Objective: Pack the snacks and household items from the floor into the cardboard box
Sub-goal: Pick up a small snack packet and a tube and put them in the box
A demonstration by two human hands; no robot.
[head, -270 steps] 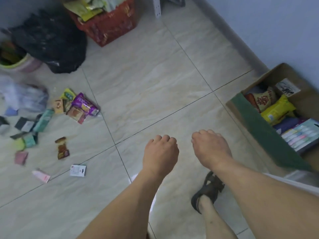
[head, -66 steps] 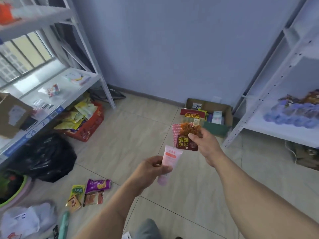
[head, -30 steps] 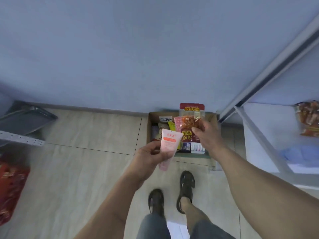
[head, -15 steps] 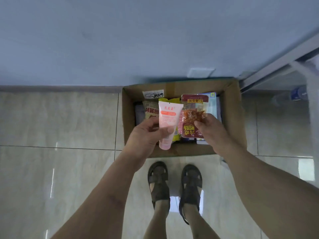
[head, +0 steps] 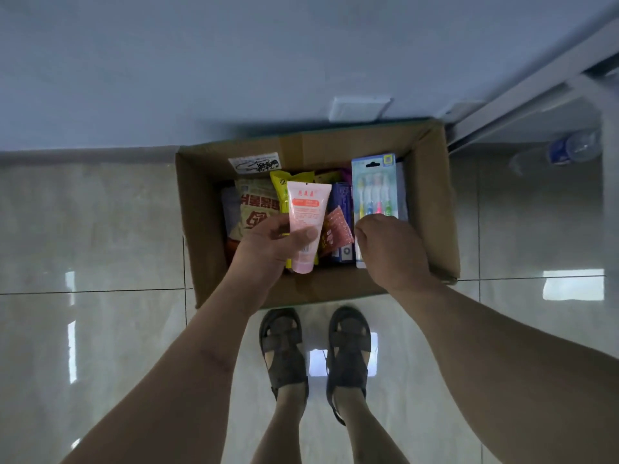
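Two hands hang over the box [head: 432,209]: my left hand [head: 268,246] grips the pink tube [head: 306,222], cap toward me, right above the snacks; my right hand [head: 388,249] is curled, maybe empty — I cannot tell

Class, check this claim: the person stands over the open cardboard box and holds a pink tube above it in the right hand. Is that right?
Not quite. The head view shows the pink tube in the grip of the left hand, not the right, above the open cardboard box.
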